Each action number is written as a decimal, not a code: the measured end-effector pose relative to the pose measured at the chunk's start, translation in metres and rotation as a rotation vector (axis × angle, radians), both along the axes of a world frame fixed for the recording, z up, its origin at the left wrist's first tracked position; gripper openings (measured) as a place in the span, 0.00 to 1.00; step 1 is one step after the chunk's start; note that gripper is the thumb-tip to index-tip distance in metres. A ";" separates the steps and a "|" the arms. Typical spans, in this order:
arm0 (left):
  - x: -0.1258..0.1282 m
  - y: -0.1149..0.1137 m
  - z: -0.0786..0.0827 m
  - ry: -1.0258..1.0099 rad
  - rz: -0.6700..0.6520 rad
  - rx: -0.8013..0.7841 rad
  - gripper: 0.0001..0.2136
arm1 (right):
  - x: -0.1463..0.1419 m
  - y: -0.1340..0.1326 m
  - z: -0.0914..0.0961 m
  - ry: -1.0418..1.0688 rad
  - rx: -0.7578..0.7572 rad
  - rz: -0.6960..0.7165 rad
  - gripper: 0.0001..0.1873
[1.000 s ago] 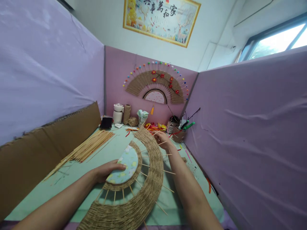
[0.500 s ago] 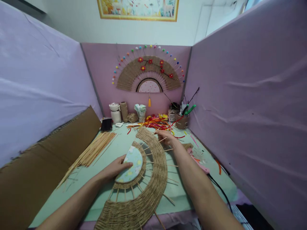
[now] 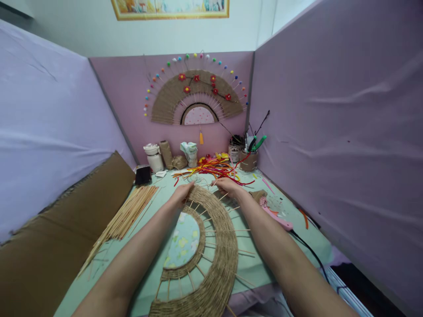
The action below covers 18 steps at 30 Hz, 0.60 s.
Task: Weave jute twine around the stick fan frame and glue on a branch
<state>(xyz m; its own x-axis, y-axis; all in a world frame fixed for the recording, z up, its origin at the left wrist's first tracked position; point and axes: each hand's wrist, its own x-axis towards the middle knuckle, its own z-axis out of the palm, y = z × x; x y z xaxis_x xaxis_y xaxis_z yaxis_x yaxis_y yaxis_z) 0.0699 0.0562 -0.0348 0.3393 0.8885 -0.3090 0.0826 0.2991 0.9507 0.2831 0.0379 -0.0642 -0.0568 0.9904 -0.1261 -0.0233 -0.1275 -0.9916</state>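
Observation:
A half-round woven fan (image 3: 226, 246) of brown twine on thin wooden sticks lies tilted on the table, its near end cut off by the frame. Its inner half-disc (image 3: 183, 242) is covered in pale blue cloth with a flower pattern. My left hand (image 3: 183, 193) is closed on the upper end of the woven band. At the far outer edge, my right hand (image 3: 228, 187) pinches near a stick tip; whether it holds the stick or a strand of twine is too small to tell. Several stick ends jut out along the outer rim.
A bundle of thin sticks (image 3: 128, 211) lies left, beside a cardboard sheet (image 3: 66, 237). Orange and red pipe cleaners (image 3: 218, 169) lie at the back, near a tool pot (image 3: 248, 160). A pink glue gun (image 3: 277, 220) with a black cord rests right. A finished fan (image 3: 198, 94) hangs on the partition.
My left hand has moved up from the cloth half-disc to the fan's upper end. The fan has shifted a little nearer and to the right. My right hand stays by the outer edge.

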 end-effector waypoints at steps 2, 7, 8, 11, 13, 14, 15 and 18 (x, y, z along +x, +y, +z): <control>0.004 0.005 -0.006 0.012 0.058 0.047 0.21 | -0.001 0.001 -0.001 -0.023 0.004 -0.005 0.11; -0.003 0.010 -0.013 0.043 0.180 0.158 0.18 | -0.006 0.002 -0.003 -0.105 0.008 0.007 0.11; -0.004 0.011 -0.014 0.049 0.198 0.180 0.17 | -0.007 0.002 -0.003 -0.123 0.008 0.013 0.11; -0.008 0.012 -0.015 0.068 0.238 0.247 0.16 | -0.009 0.003 -0.002 -0.167 0.016 0.025 0.11; -0.009 0.013 -0.017 0.078 0.252 0.286 0.15 | -0.008 0.005 0.000 -0.191 0.029 0.029 0.11; -0.010 0.013 -0.017 0.083 0.255 0.302 0.14 | -0.007 0.007 0.001 -0.203 0.038 0.026 0.10; -0.010 0.013 -0.018 0.089 0.258 0.316 0.14 | -0.006 0.010 0.004 -0.216 0.048 0.019 0.10; -0.010 0.013 -0.019 0.104 0.262 0.347 0.14 | -0.005 0.022 0.015 -0.263 0.105 -0.027 0.11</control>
